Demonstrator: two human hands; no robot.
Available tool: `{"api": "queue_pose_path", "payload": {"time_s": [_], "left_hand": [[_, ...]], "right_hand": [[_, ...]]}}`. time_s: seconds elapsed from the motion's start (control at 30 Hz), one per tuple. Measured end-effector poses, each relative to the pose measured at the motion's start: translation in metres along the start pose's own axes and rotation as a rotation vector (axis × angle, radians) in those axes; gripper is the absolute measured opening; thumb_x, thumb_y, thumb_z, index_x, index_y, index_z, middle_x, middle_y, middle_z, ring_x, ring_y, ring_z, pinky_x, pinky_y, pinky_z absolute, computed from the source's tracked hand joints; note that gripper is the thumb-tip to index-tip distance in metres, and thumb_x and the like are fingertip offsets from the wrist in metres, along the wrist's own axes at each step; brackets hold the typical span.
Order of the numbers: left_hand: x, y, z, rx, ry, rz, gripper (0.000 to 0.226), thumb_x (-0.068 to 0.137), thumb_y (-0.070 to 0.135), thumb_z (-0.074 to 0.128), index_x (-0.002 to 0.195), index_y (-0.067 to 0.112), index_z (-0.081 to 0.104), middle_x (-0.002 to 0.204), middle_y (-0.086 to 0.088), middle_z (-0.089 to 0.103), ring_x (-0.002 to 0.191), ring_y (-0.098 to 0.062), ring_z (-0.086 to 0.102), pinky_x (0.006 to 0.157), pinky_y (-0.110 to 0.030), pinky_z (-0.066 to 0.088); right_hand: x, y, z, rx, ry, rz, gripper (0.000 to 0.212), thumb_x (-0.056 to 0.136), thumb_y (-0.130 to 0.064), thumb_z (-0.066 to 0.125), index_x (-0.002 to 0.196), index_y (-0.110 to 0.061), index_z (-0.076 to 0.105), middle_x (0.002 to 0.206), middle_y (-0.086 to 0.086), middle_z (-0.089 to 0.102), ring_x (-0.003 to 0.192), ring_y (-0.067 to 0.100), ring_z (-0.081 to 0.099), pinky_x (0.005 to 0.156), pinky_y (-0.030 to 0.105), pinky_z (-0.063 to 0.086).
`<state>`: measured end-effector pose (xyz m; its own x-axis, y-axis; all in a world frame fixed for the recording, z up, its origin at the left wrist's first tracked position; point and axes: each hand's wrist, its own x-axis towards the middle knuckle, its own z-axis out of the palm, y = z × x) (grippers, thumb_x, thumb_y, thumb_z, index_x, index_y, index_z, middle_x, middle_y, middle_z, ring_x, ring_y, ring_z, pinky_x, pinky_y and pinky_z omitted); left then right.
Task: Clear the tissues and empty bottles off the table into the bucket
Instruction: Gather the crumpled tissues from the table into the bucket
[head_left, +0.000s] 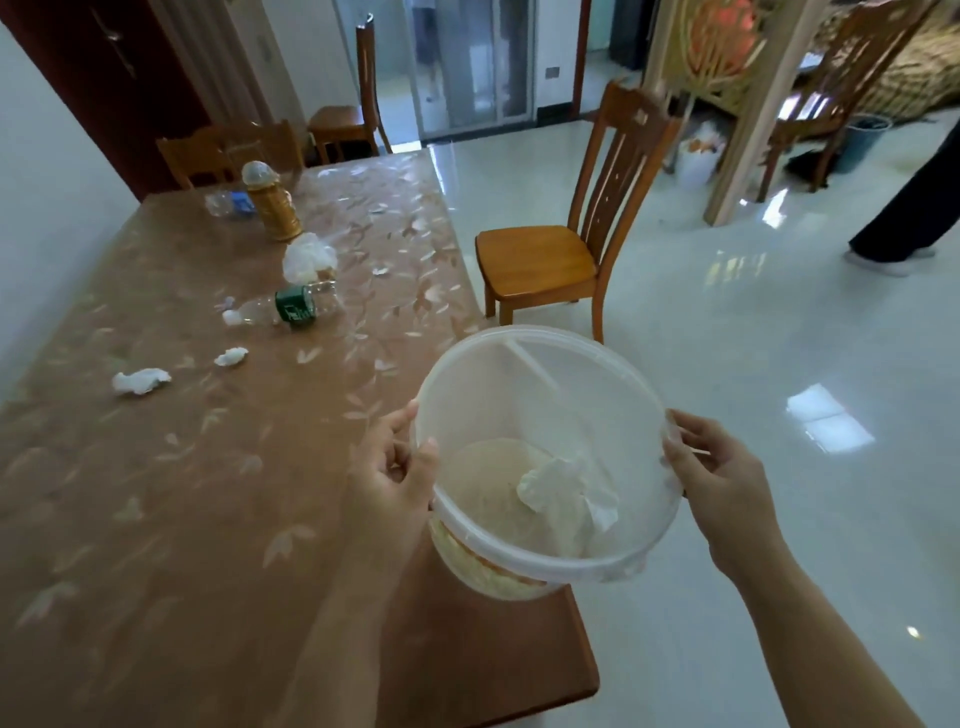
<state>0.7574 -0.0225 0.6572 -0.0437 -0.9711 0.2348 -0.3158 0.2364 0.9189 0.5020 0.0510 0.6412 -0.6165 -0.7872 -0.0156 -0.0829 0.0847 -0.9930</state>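
Head camera view: a left hand (392, 467) and a right hand (719, 467) each pinch the rim of a translucent white bucket (550, 353), held over the table (156, 519) edge at five o'clock. One crumpled tissue (566, 488) lies inside it. At ten o'clock, two tissues (140, 381) and a fallen green-labelled bottle (291, 307) rest on the table.
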Motion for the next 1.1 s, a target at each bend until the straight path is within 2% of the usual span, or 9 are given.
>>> {"api": "queue_pose_path", "payload": {"time_s": [0.1, 0.2, 0.4, 0.63, 0.77, 0.83, 0.9, 1.03, 1.1], "left_hand": [[0.005, 0.003, 0.027, 0.012, -0.014, -0.013, 0.030, 0.081, 0.029, 0.057, 0.106, 0.046, 0.054, 0.061, -0.003, 0.053, 0.051, -0.012, 0.053, 0.050, -0.028, 0.049], [0.009, 0.015, 0.060, 0.011, -0.037, -0.039, 0.028, 0.083, 0.028, 0.058, 0.106, 0.043, 0.054, 0.071, -0.016, 0.056, 0.060, -0.031, 0.057, 0.053, -0.040, 0.053], [0.022, 0.041, 0.141, 0.063, 0.025, -0.090, 0.032, 0.088, 0.019, 0.056, 0.113, 0.039, 0.052, 0.077, -0.021, 0.057, 0.070, -0.038, 0.058, 0.061, -0.045, 0.053], [0.046, 0.071, 0.223, 0.008, 0.091, -0.155, 0.033, 0.086, 0.016, 0.056, 0.111, 0.037, 0.053, 0.077, -0.025, 0.057, 0.062, -0.030, 0.057, 0.057, -0.034, 0.051], [0.062, 0.069, 0.236, 0.014, 0.146, -0.185, 0.033, 0.086, 0.013, 0.056, 0.112, 0.033, 0.055, 0.070, -0.018, 0.053, 0.056, -0.011, 0.052, 0.053, -0.023, 0.048], [0.073, 0.067, 0.239, 0.016, 0.167, -0.219, 0.033, 0.086, 0.012, 0.056, 0.115, 0.029, 0.055, 0.071, -0.016, 0.053, 0.058, -0.013, 0.052, 0.056, -0.027, 0.049], [0.083, 0.064, 0.240, 0.010, 0.192, -0.239, 0.033, 0.087, 0.013, 0.056, 0.111, 0.034, 0.054, 0.071, -0.011, 0.053, 0.058, -0.012, 0.053, 0.055, -0.026, 0.049], [0.114, 0.050, 0.237, 0.036, 0.253, -0.255, 0.032, 0.087, 0.013, 0.055, 0.110, 0.035, 0.055, 0.067, -0.008, 0.051, 0.057, -0.012, 0.052, 0.056, -0.030, 0.049], [0.137, 0.040, 0.236, 0.047, 0.283, -0.277, 0.032, 0.087, 0.014, 0.055, 0.111, 0.034, 0.055, 0.070, -0.010, 0.052, 0.063, -0.020, 0.053, 0.062, -0.036, 0.050]], "right_hand": [[0.014, 0.006, -0.019, 0.007, 0.012, 0.004, 0.024, 0.086, -0.013, 0.058, 0.089, -0.037, 0.061, 0.085, -0.009, 0.065, 0.063, -0.003, 0.063, 0.059, 0.018, 0.053], [0.038, 0.014, -0.041, 0.030, 0.022, 0.027, 0.024, 0.086, -0.011, 0.057, 0.094, -0.033, 0.062, 0.086, -0.008, 0.064, 0.063, -0.006, 0.062, 0.057, 0.012, 0.051], [0.111, 0.018, -0.091, 0.048, -0.059, 0.028, 0.031, 0.086, -0.011, 0.058, 0.084, -0.041, 0.062, 0.086, -0.009, 0.064, 0.062, -0.005, 0.062, 0.054, 0.014, 0.051], [0.200, 0.006, -0.141, 0.033, -0.131, 0.002, 0.030, 0.086, -0.014, 0.059, 0.080, -0.044, 0.063, 0.085, -0.010, 0.064, 0.064, -0.004, 0.062, 0.055, 0.011, 0.051], [0.234, 0.005, -0.134, 0.019, -0.197, -0.008, 0.030, 0.086, -0.014, 0.059, 0.081, -0.043, 0.062, 0.084, -0.010, 0.063, 0.064, 0.000, 0.061, 0.056, 0.015, 0.052], [0.248, 0.007, -0.125, 0.012, -0.226, -0.004, 0.029, 0.086, -0.014, 0.058, 0.083, -0.043, 0.061, 0.086, -0.008, 0.064, 0.070, 0.008, 0.061, 0.060, 0.023, 0.051], [0.262, 0.009, -0.113, 0.014, -0.257, 0.005, 0.028, 0.086, -0.015, 0.058, 0.084, -0.042, 0.061, 0.087, -0.007, 0.064, 0.074, 0.014, 0.061, 0.064, 0.028, 0.049], [0.294, 0.011, -0.079, -0.009, -0.308, 0.005, 0.028, 0.086, -0.016, 0.058, 0.084, -0.044, 0.061, 0.085, -0.011, 0.065, 0.067, 0.003, 0.062, 0.062, 0.025, 0.048], [0.314, 0.009, -0.058, -0.030, -0.334, -0.003, 0.026, 0.086, -0.017, 0.058, 0.085, -0.044, 0.059, 0.085, -0.012, 0.064, 0.067, 0.002, 0.063, 0.061, 0.023, 0.048]]}}
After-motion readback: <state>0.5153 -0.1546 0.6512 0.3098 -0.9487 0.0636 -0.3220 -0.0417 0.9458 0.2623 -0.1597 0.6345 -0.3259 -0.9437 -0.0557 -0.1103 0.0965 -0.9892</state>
